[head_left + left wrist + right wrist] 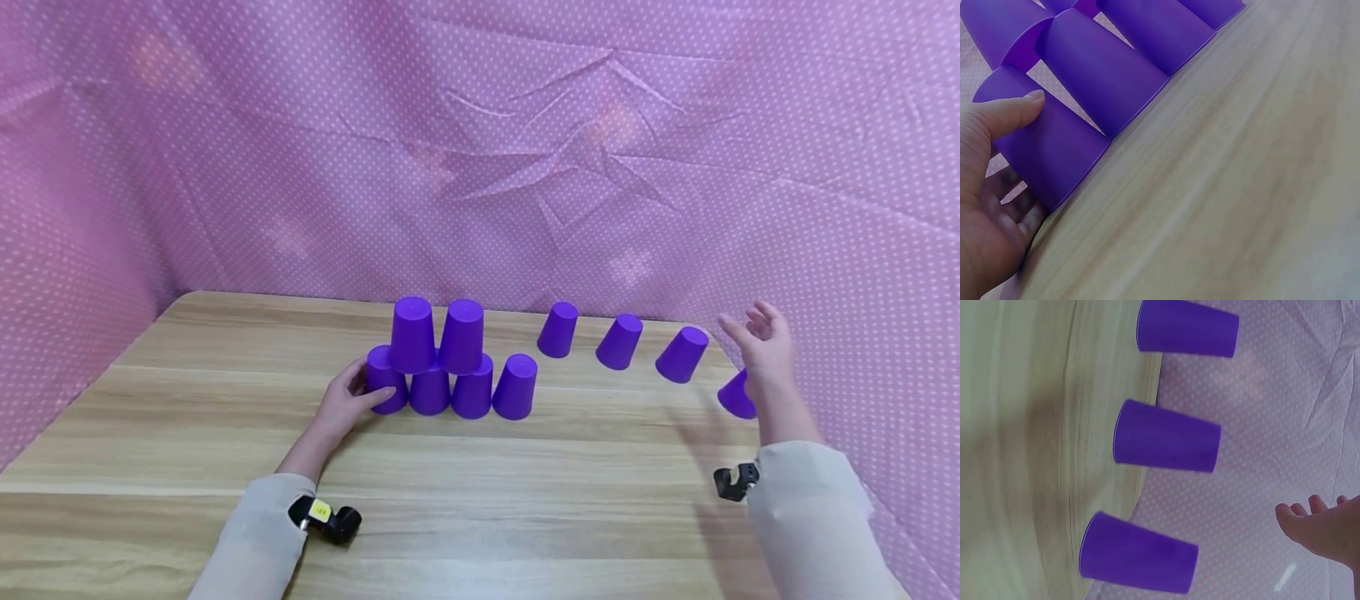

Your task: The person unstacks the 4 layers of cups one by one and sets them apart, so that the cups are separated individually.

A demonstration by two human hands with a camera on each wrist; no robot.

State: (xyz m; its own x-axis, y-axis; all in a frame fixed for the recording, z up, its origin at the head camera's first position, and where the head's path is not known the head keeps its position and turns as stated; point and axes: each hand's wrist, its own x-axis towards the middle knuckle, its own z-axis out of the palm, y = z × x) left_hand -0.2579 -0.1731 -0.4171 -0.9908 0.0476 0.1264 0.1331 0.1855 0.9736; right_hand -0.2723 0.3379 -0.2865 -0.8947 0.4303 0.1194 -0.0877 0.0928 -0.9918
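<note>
My left hand (341, 408) curls round the leftmost bottom purple cup (1054, 153), thumb across its front and fingers behind it. That cup stands upside down in a row of several, and an upper left cup (412, 337) and an upper right cup (462, 337) rest across their tops. At the row's right end is a cup (515, 387) with none on it. On the right, my right hand (772, 358) is raised with its fingers loosely spread and nothing held. It partly hides the rightmost cup (735, 397) in the head view, while the right wrist view shows it apart from the cups.
More upside-down cups stand spaced out along the back right of the wooden table (480, 500), among them a back cup (558, 331), a middle cup (620, 343) and another cup (682, 356). A pink dotted cloth (480, 167) hangs behind the table and along its sides.
</note>
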